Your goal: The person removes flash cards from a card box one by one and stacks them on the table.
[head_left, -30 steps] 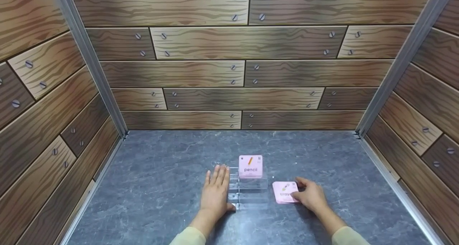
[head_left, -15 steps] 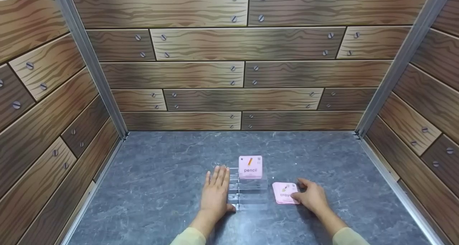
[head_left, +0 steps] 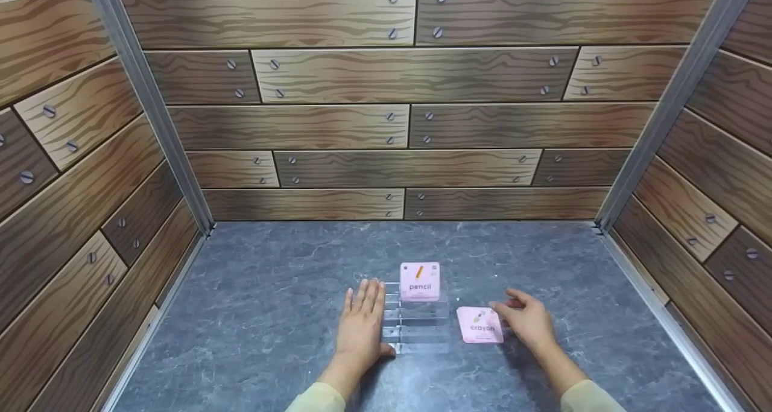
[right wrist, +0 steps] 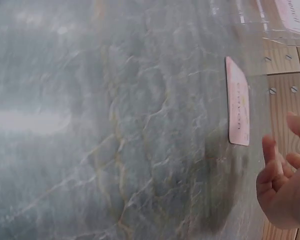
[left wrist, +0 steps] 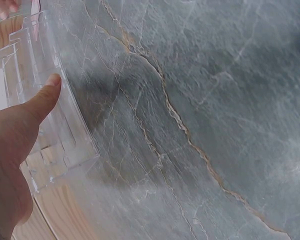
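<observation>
A clear stepped plastic stand (head_left: 425, 335) is on the grey marbled table, and a pink card reading "pencil" (head_left: 420, 280) is upright at its back tier. My left hand (head_left: 360, 327) lies along the stand's left side with straight fingers; in the left wrist view its thumb (left wrist: 47, 97) reaches over the front of the clear tiers. To the right of the stand, pink cards with "crayon" on top (head_left: 480, 329) lie on the table in a slightly uneven pile. My right hand (head_left: 529, 324) hovers at the pile's upper right corner, loosely curled and holding nothing.
Wood-print panels (head_left: 338, 122) wall in the table (head_left: 289, 267) at the back and both sides. Metal strips (head_left: 675, 345) run along the side edges.
My right hand has lifted slightly up and away from the crayon cards, so the thumb no longer covers the word. My left hand and the stand stay in place.
</observation>
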`<state>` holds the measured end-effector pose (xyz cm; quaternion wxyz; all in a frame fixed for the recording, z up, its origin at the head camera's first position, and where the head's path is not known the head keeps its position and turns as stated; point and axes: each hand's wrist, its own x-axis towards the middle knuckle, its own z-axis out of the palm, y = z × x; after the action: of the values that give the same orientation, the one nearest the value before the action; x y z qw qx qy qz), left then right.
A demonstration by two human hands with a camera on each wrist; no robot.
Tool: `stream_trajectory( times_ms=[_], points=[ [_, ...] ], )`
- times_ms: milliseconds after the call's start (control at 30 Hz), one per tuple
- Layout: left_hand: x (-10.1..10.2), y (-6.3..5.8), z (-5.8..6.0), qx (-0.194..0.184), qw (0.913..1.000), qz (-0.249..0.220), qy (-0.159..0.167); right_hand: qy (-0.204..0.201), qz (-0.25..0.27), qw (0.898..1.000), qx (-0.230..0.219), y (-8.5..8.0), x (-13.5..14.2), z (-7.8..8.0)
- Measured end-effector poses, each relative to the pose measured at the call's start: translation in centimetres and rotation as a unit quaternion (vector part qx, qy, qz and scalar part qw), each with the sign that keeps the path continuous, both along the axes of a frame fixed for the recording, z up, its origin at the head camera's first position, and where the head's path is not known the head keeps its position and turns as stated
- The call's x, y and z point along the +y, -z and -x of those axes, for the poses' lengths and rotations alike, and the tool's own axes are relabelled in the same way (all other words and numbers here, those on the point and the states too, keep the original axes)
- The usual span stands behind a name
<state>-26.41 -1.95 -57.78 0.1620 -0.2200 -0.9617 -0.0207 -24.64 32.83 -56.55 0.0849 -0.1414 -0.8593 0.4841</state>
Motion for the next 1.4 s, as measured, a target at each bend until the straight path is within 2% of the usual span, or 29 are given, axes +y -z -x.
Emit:
stream_trajectory(
  times_ms=[167, 367, 633, 967, 1233, 1400],
  points=[
    [0.0, 0.1, 0.0, 0.003, 1.0000, -0.002, 0.001, 0.004, 0.084, 0.996, -0.009, -0.8, -0.5, 0.2],
    [0.0, 0.1, 0.1, -0.003, 1.0000, -0.001, 0.000, 0.002, 0.142, 0.990, -0.019, -2.0, -1.1, 0.5],
    [-0.1, 0.0, 0.2, 0.002, 1.0000, 0.000, 0.004, -0.020, 0.209, 0.978, 0.016, -3.2, -2.2, 1.4],
    [0.0, -0.1, -0.1, -0.001, 1.0000, 0.000, 0.003, -0.053, 0.246, 0.966, 0.062, -4.3, -4.6, 2.2],
    [-0.1, -0.2, 0.0, -0.003, 1.0000, 0.003, 0.004, -0.075, 0.244, 0.963, 0.081, -4.1, -6.1, 3.0],
    [-0.1, -0.2, 0.0, -0.005, 0.9999, 0.008, 0.003, -0.093, 0.242, 0.963, 0.079, -4.0, -6.9, 3.3]
  ],
)
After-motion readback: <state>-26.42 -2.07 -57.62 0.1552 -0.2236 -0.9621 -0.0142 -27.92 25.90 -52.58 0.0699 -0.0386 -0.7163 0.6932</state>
